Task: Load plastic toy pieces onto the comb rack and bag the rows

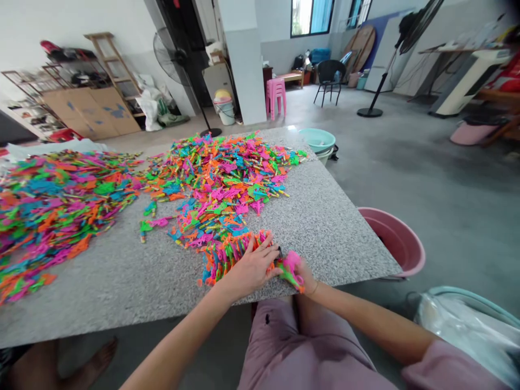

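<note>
Nearest us, the right hand [306,277] pinches a few pink and green plastic toy pieces [291,265] by the speckled tabletop's [329,238] near edge, their long axis seemingly slanting down-right toward an orange tip, though blur leaves us unsure. Beside it, the left hand [248,269] lies, fingers spread, over a row of toy pieces [221,259] running left to right, each set crosswise. We judge this row done, and the jumbled left heap [60,200] and middle heap [235,168], pointing every way, mostly left to do.

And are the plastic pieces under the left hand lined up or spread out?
Lined up: the plastic pieces sit side by side in a row partly under the left hand, unlike the jumbled heap.
</note>
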A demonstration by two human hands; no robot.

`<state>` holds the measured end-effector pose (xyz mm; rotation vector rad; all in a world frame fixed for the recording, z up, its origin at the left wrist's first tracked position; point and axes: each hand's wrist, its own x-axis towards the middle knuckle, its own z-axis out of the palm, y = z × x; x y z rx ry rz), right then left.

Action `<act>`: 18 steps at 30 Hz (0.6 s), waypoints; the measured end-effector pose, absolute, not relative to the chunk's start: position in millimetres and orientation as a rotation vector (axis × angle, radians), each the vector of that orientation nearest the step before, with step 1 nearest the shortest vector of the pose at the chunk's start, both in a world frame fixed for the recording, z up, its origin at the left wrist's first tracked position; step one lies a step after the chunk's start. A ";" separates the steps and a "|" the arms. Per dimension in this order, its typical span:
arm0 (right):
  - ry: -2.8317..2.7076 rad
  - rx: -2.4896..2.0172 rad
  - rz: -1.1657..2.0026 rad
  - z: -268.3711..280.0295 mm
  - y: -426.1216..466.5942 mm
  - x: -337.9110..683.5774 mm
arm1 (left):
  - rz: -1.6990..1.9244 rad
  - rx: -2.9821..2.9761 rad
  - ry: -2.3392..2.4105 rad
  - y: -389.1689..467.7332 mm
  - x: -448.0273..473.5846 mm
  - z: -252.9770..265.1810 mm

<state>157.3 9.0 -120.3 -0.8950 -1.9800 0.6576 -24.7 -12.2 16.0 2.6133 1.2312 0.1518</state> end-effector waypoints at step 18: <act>-1.552 -1.217 1.141 -83.1 -58.8 245.8 | 0.478 2.125 1.445 -124.5 14.3 -63.9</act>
